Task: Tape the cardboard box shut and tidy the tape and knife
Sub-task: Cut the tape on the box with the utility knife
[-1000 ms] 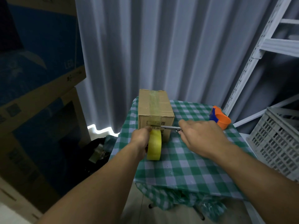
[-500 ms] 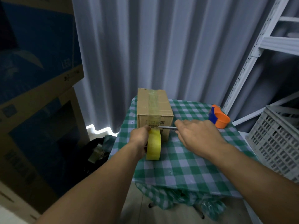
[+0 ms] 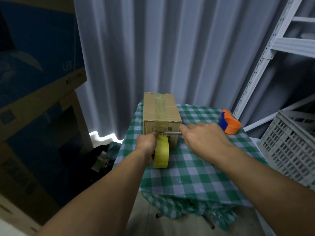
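Observation:
A small cardboard box (image 3: pixel 161 114) stands on the far left of a table with a green checked cloth (image 3: pixel 192 169). A strip of clear tape runs along the box's top and down its near face. My left hand (image 3: pixel 147 144) grips a yellow tape roll (image 3: pixel 161 153) held upright just in front of the box. My right hand (image 3: pixel 204 137) holds a knife; its thin metal blade (image 3: pixel 172 133) lies level across the tape at the box's near face, between roll and box.
An orange and blue tape dispenser (image 3: pixel 229 124) sits at the table's far right. A grey plastic crate (image 3: pixel 293 145) and a white metal shelf frame (image 3: pixel 265 53) stand to the right. Big cardboard boxes (image 3: pixel 39 92) are stacked at the left. Grey curtains hang behind.
The knife blade has slid left across the tape toward my left hand. The tape roll and box have stayed where they were.

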